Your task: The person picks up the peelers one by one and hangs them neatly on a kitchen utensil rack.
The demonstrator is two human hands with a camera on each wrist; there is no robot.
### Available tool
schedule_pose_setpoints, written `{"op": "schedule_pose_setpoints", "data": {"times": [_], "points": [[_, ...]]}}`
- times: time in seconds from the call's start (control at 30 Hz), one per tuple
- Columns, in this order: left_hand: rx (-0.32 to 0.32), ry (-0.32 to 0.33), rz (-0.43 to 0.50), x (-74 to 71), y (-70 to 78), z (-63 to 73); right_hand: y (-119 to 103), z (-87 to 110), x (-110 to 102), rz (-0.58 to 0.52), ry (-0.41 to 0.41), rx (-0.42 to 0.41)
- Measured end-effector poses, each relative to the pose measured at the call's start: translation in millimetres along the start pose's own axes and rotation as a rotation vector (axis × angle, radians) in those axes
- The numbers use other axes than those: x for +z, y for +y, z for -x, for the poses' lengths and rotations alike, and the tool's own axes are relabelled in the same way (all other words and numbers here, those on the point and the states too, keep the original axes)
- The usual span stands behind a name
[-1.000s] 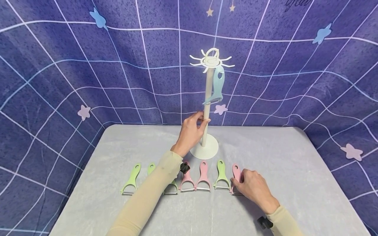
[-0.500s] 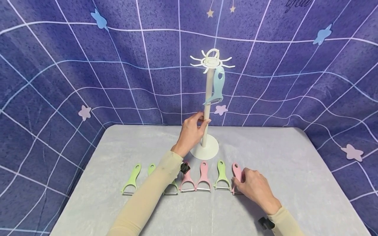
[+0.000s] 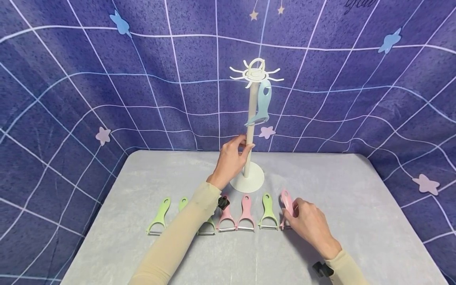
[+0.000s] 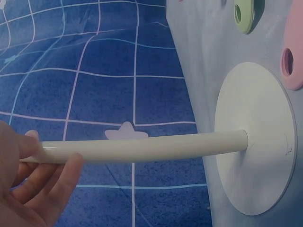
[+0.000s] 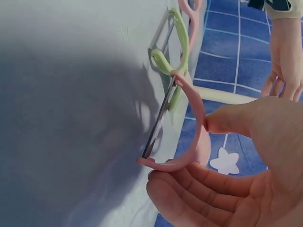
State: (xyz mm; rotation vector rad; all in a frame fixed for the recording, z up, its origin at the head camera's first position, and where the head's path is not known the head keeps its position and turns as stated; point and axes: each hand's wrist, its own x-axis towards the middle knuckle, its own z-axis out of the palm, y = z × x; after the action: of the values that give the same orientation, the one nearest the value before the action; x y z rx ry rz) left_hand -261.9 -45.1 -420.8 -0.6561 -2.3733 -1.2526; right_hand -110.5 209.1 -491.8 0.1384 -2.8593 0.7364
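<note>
Left hand (image 3: 231, 163) grips the white stand (image 3: 252, 102), right hand (image 3: 310, 220) a pink peeler (image 3: 287, 202); cropped script (image 3: 360, 3) tops the backdrop (image 3: 178, 101)

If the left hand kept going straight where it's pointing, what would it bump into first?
The pole: the left hand already touches it. Past that, the starry cloth seems next, but how far behind is hard to tell.

Four green peelers (image 3: 267, 204), three pink peelers (image 3: 246, 206), one blue peeler (image 3: 264, 103), one white stand (image 3: 250, 133).
</note>
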Motion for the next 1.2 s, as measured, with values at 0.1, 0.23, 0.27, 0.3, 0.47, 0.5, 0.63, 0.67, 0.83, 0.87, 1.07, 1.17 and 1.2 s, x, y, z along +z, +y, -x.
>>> {"op": "schedule_pose_setpoints", "data": {"times": [0.1,0.23,0.27,0.3,0.47,0.5,0.63,0.67,0.83,0.87,1.07,1.17,1.2], "points": [[-0.003,-0.002,0.002,-0.2,0.2,0.1,1,-2.7,-2,-0.01,0.02,-0.005],[-0.006,-0.001,0.004,-0.1,0.4,-0.1,2,-7.0,-5,-0.024,0.043,-0.02],[-0.006,0.001,0.003,0.1,0.4,-0.2,2,-8.2,-6,-0.029,0.05,-0.023],[-0.003,0.006,0.0,0.3,0.1,-0.6,1,-9.4,-7,-0.034,0.055,-0.025],[0.007,0.018,-0.036,1.1,0.2,-1.7,1,-15.7,-14,-0.061,0.079,-0.038],[0.008,0.018,-0.041,1.2,0.3,-1.8,1,-17.0,-15,-0.065,0.084,-0.041],[0.0,0.009,-0.038,1.4,0.4,-1.6,0,-22.5,-21,-0.078,0.115,-0.057],[0.0,0.008,-0.033,1.6,0.2,-1.6,0,-23.9,-23,-0.078,0.125,-0.062],[0.001,0.013,-0.036,1.9,-0.3,-1.8,-3,-32.5,-32,-0.074,0.177,-0.092],[0.003,0.015,-0.039,1.9,-0.2,-1.9,-3,-34.4,-35,-0.074,0.186,-0.094],[0.019,0.019,-0.057,1.1,0.8,-2.7,-7,-47.4,-50,-0.094,0.224,-0.095],[0.023,0.023,-0.061,1.0,1.1,-2.8,-9,-54.5,-58,-0.109,0.232,-0.098],[0.024,0.025,-0.061,1.1,1.3,-2.8,-10,-56.7,-60,-0.113,0.232,-0.101]]}}
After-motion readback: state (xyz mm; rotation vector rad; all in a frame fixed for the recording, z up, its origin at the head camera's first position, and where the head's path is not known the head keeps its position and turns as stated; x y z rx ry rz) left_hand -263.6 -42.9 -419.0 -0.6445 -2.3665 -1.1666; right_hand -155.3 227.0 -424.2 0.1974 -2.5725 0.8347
